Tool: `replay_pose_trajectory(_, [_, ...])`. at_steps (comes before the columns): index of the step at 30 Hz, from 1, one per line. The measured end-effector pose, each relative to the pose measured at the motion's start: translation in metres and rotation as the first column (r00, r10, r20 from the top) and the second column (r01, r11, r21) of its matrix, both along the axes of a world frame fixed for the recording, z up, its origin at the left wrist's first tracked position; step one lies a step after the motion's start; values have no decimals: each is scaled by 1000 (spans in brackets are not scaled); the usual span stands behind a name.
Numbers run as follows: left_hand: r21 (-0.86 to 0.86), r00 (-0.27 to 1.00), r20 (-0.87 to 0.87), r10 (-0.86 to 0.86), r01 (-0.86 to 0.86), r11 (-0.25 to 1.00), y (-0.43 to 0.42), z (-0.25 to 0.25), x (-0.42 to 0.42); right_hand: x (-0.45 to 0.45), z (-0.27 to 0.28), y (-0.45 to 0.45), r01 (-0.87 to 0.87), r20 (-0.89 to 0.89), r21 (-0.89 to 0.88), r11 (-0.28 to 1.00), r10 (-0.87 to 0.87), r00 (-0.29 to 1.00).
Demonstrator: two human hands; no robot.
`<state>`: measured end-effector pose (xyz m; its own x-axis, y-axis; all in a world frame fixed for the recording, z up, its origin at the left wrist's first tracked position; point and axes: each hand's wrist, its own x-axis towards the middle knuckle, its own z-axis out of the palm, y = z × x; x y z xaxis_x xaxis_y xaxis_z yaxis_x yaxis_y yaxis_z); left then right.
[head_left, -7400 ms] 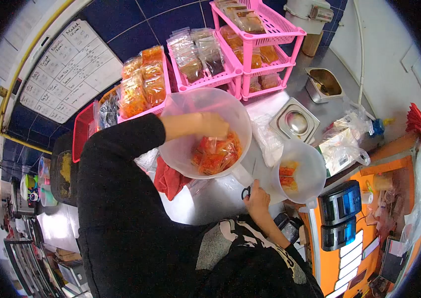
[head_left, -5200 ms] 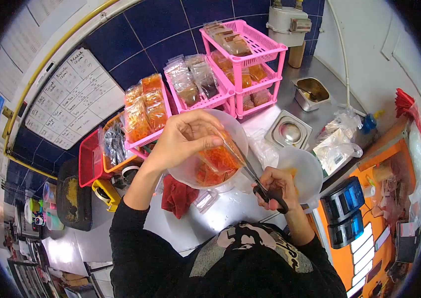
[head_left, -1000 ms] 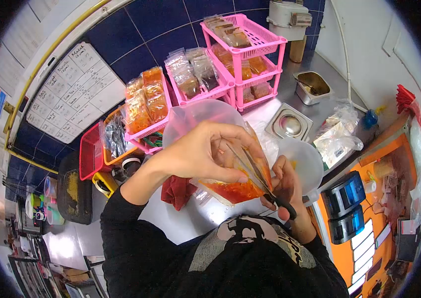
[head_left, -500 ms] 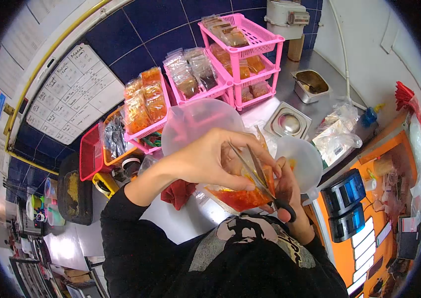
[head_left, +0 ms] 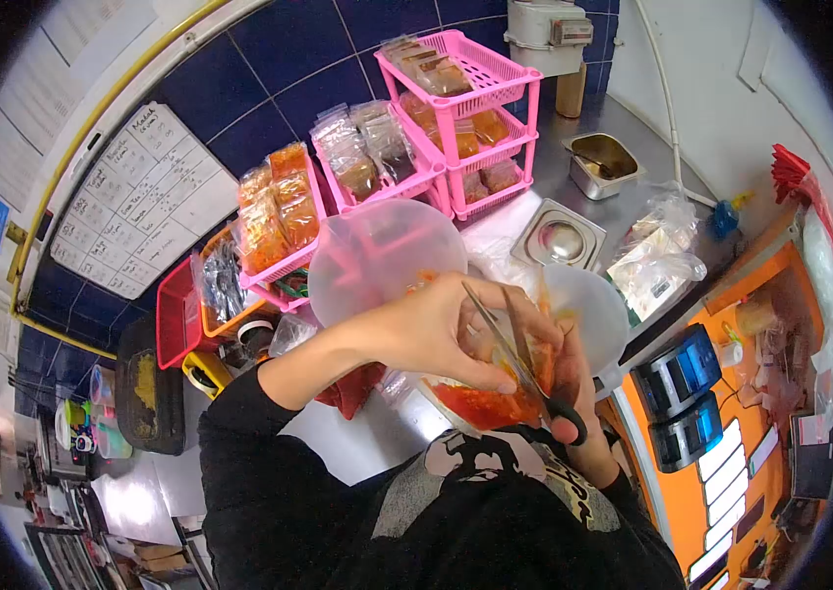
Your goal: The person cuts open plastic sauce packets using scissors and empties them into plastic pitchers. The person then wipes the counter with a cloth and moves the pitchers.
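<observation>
Your left hand (head_left: 436,329) is curled with thumb and fingers clamped on a clear plastic packet of red-orange filling (head_left: 485,403), which sits beneath your fingers and reaches across toward your other hand. Just beside it, your right hand (head_left: 574,379) is closed round the black handles of a pair of metal scissors (head_left: 520,362); their blades stand apart, pointing up and toward your left hand. The blades lie over the packet, but you can't tell here whether they're cutting it. Right behind your left hand is a large translucent plastic bowl (head_left: 387,246), partly hidden by that hand, and behind your right hand sits a smaller translucent plastic jug (head_left: 593,310). Partly under your left forearm lies a dark red cloth (head_left: 349,389) on the shiny steel counter (head_left: 323,438). Farther out beyond your left hand, past the bowl, you have a pink plastic basket of orange packets (head_left: 310,238), another pink basket of clear packets (head_left: 421,184) and a pink three-tier rack (head_left: 507,95). Beyond your right hand are a square steel lid (head_left: 561,239) and, farther off, a steel container with a utensil inside (head_left: 623,180).
</observation>
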<state>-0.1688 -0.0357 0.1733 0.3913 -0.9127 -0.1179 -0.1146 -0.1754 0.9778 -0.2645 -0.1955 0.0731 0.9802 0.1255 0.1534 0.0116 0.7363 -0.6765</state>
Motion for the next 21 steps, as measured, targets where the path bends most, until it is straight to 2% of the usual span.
replay_pose_trajectory(2, [2,999,25,-31,31,1000,-4,-9,0,-3,4,4,35,-4,36,999,-35,999])
replay_pose_trajectory(4, [-16,998,-52,-29,28,999,-9,-9,-1,-5,5,2,71,-7,71,995,-70,997])
replay_pose_trajectory(7, [34,997,-12,-75,76,997,-17,-4,-1,-7,3,-6,133,-159,45,990,-124,979])
replay_pose_trajectory(10, [66,998,13,-62,61,996,-24,0,-1,-13,-6,-18,89,-133,62,994,-80,988])
replay_pose_trajectory(13, [75,997,28,-72,70,995,-31,1,-2,-17,-13,-26,73,8,-41,996,-73,997])
replay_pose_trajectory(16, [25,992,22,-125,125,992,-39,4,-5,-21,-14,-26,133,14,-147,980,-133,991])
replay_pose_trajectory(19, [3,988,30,-150,150,989,-43,-6,-4,-23,-10,-22,234,-87,28,972,-231,969])
replay_pose_trajectory(21, [14,990,-1,-140,140,990,-43,-3,-4,-27,-3,-25,177,-61,-17,984,-178,982])
